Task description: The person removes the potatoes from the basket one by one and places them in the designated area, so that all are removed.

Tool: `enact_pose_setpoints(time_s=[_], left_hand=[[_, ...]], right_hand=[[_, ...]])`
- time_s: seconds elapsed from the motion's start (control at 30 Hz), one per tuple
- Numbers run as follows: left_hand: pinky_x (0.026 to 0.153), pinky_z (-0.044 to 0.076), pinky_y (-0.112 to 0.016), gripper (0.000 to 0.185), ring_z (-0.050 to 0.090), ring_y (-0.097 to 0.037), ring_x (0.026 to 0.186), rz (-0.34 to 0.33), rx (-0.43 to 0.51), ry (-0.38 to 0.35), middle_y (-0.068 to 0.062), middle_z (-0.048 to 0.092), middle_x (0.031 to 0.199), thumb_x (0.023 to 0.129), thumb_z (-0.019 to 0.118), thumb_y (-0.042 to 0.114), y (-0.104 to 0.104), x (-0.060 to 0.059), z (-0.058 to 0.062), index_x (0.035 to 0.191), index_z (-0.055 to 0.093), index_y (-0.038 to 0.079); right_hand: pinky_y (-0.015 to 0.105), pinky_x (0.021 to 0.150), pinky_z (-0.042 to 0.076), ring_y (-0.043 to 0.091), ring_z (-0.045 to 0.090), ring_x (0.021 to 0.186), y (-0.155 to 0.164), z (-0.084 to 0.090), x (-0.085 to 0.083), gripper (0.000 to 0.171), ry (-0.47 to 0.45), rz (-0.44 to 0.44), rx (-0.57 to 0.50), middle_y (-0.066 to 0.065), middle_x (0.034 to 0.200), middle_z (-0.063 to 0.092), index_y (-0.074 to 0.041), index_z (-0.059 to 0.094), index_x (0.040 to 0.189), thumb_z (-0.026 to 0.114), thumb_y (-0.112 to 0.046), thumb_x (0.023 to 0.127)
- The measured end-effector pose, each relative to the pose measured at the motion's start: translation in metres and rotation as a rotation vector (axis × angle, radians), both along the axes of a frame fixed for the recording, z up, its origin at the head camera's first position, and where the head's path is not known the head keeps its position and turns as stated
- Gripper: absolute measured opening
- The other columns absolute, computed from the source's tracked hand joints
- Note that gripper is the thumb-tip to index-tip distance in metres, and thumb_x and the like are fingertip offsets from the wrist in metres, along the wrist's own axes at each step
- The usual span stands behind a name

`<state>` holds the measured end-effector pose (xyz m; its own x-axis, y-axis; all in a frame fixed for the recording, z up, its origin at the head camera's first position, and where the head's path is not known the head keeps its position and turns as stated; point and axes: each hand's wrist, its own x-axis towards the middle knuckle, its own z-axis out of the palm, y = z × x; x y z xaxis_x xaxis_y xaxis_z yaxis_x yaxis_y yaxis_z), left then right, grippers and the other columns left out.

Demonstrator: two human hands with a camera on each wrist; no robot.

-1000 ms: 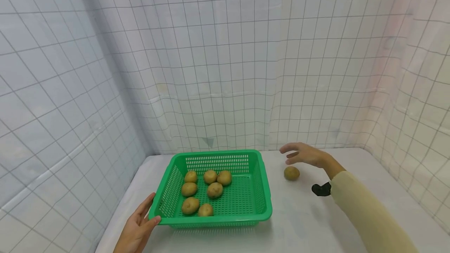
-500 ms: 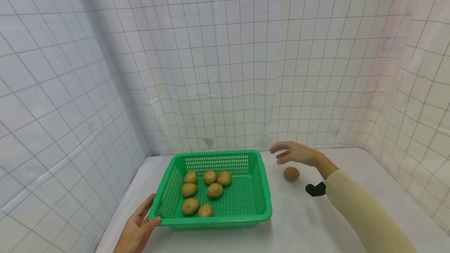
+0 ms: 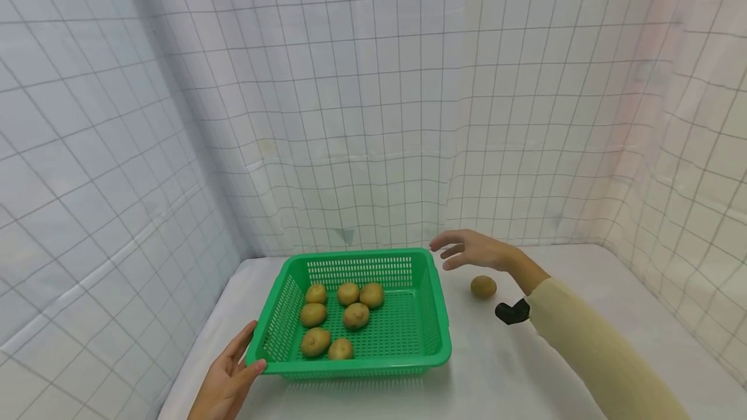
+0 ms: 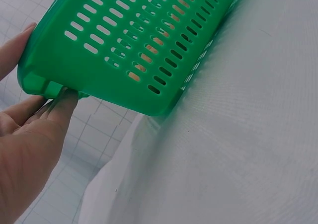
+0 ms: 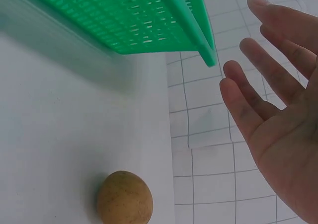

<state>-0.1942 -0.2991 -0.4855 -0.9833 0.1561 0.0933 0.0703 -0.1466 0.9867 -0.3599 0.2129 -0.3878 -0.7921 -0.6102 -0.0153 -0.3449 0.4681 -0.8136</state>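
Now your right hand [image 3: 475, 251], fingers spread and empty, has drifted left from above the loose kiwi [image 3: 484, 286] toward the basket [image 3: 434, 316], which your left hand [image 3: 227, 384] grips, 7 kiwis inside.

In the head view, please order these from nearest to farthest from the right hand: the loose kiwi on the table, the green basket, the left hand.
From the right hand:
1. Green basket: its far right corner lies just left of the fingertips. The loose kiwi, below the wrist, is too close to rank apart.
2. Left hand: farthest, at the basket's near left corner.
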Motion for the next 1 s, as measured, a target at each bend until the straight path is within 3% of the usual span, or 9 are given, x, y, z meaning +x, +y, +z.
enact_pose_setpoints(time_s=[0.27, 0.5, 0.77, 1.0], left_hand=[[0.1, 0.048, -0.021, 0.084, 0.052, 0.008, 0.122, 0.005, -0.001, -0.014, -0.028, -0.009, 0.167, 0.104, 0.058, -0.003, 0.0, 0.001, 0.0, 0.163, -0.002, -0.005], [0.101, 0.048, -0.021, 0.083, 0.051, 0.008, 0.123, 0.002, -0.004, -0.012, -0.027, -0.008, 0.167, 0.104, 0.057, -0.002, 0.0, 0.0, -0.001, 0.163, -0.001, -0.004], [0.1, 0.049, -0.022, 0.081, 0.052, 0.007, 0.123, -0.013, -0.001, -0.015, -0.027, -0.009, 0.167, 0.105, 0.056, -0.003, -0.001, 0.001, -0.002, 0.163, -0.001, -0.004], [0.101, 0.049, -0.023, 0.082, 0.052, 0.006, 0.125, -0.03, 0.008, 0.0, -0.028, -0.011, 0.166, 0.104, 0.055, -0.004, -0.002, -0.001, -0.002, 0.162, -0.003, -0.005]], right_hand=[[0.054, 0.106, 0.047, 0.04, 0.053, 0.133, -0.023, 0.005, -0.001, 0.052, 0.009, 0.089, -0.021, 0.015, 0.148, 0.053, -0.001, 0.054, 0.145, 0.071, -0.013, 0.098], [0.053, 0.105, 0.048, 0.038, 0.055, 0.131, -0.04, 0.008, -0.006, 0.054, -0.002, 0.13, -0.008, 0.018, 0.148, 0.053, -0.004, 0.056, 0.145, 0.075, -0.02, 0.097], [0.043, 0.102, 0.052, 0.045, 0.053, 0.131, -0.069, 0.009, -0.01, 0.054, -0.034, 0.221, -0.031, 0.022, 0.146, 0.053, -0.001, 0.056, 0.143, 0.076, -0.017, 0.096], [0.039, 0.099, 0.054, 0.038, 0.057, 0.128, -0.094, 0.007, -0.015, 0.05, -0.042, 0.274, -0.059, 0.015, 0.142, 0.058, -0.006, 0.059, 0.141, 0.077, -0.016, 0.095]])
